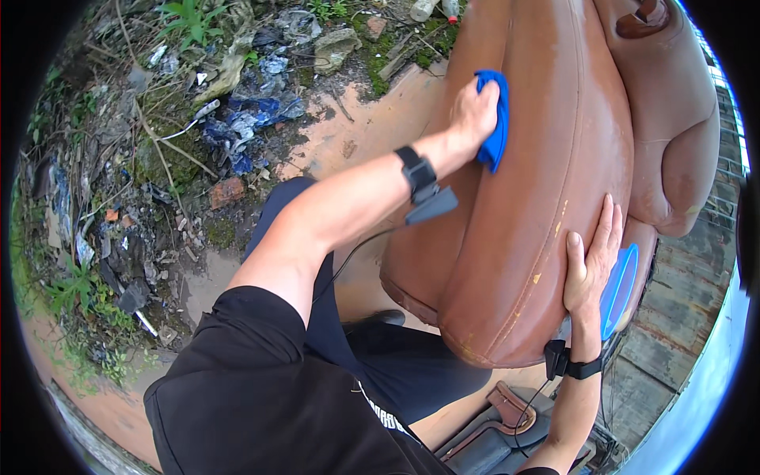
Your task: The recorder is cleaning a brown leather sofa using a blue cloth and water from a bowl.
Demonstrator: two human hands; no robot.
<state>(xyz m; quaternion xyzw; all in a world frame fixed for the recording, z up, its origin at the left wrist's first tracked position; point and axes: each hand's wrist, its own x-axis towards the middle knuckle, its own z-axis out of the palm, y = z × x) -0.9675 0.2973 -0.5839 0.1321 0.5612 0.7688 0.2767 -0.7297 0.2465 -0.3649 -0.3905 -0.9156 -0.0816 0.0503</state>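
A large brown leather sofa piece (546, 158) with stitched seams and rounded padding takes up the right half of the head view. My left hand (476, 111) is closed on a bunched blue cloth (495, 134), which presses against the leather near its upper left side. Farther right and nearer to me, my right hand (592, 265) lies on the leather with its fingers stretched out and nothing in its grasp. Small yellowish worn spots mark the seam to the left of this hand. Just beyond the right wrist is a flat blue oval object (619, 293), partly hidden; its kind is unclear.
Rubble, plants and plastic scraps (237, 134) cover the ground at the left. A dark piece with brown trim (507, 427) lies low down, near my right forearm. Weathered grey boards (673, 317) stretch along the right. Each wrist carries a black strapped device with a cable.
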